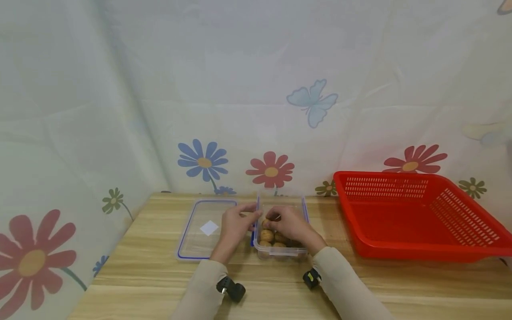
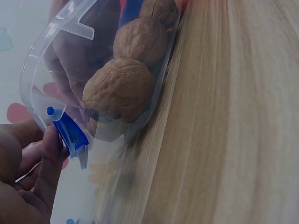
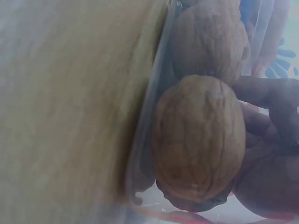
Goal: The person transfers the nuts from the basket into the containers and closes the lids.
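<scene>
A clear plastic container [image 1: 286, 251] with blue latches stands on the table, several brown walnuts [image 1: 266, 235] inside it. At its left side, my left hand [image 1: 235, 224] grips the edge with thumb and fingers, by a blue latch [image 2: 71, 135] in the left wrist view. My right hand [image 1: 294, 224] reaches into the container from above and pinches a walnut near the left wall, partly covered by the fingers. Through the clear wall, the right wrist view has a large walnut [image 3: 198, 137] in front of the right hand's fingers [image 3: 266, 93].
Left of the container lies its clear lid [image 1: 196, 244] with a blue seal and a white square label [image 1: 209, 228]. A red plastic basket [image 1: 420, 251] stands at the right on the wooden table [image 1: 136, 275]. Behind hangs a flowered curtain [image 1: 240, 111].
</scene>
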Motion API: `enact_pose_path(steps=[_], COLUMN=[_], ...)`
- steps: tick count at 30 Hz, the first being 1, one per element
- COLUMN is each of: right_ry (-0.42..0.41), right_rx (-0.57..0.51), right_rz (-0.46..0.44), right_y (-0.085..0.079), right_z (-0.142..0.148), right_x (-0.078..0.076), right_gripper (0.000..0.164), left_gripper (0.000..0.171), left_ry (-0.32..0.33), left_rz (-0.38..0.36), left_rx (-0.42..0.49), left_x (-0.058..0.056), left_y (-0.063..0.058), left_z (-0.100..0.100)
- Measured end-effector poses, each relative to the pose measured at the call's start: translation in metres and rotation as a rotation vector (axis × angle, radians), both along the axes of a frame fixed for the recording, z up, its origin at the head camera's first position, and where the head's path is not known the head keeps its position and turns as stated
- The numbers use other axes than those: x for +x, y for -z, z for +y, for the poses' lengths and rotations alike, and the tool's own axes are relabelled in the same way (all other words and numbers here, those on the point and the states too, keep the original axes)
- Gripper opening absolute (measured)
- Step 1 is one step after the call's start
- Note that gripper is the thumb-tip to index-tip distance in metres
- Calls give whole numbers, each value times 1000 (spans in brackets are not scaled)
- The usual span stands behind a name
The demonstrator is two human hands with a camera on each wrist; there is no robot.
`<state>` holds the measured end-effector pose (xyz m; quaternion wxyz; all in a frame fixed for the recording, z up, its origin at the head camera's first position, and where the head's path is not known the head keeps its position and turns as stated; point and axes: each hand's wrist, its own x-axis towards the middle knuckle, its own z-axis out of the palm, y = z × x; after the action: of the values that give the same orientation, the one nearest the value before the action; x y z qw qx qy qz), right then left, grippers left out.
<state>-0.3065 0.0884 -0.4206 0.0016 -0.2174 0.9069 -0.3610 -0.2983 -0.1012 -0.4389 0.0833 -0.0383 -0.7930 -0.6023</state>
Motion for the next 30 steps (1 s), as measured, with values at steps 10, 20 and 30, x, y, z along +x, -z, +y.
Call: enact_pose_path(steps=[10, 20, 30], right_ry=[3, 20, 29], right_rx=[14, 19, -76], right_rz=[-7, -32, -1], right_y=[1, 0, -4], right_z=[-2, -4, 0], right_x=[0, 2, 4], right_gripper=[15, 12, 16], left_gripper=[26, 27, 28], left_ry=[-3, 7, 13], left_rz=[-11, -13, -3], left_rx=[7, 2, 1], left_x=[2, 3, 3], left_y=[-2, -2, 0], left_z=[0, -2, -1])
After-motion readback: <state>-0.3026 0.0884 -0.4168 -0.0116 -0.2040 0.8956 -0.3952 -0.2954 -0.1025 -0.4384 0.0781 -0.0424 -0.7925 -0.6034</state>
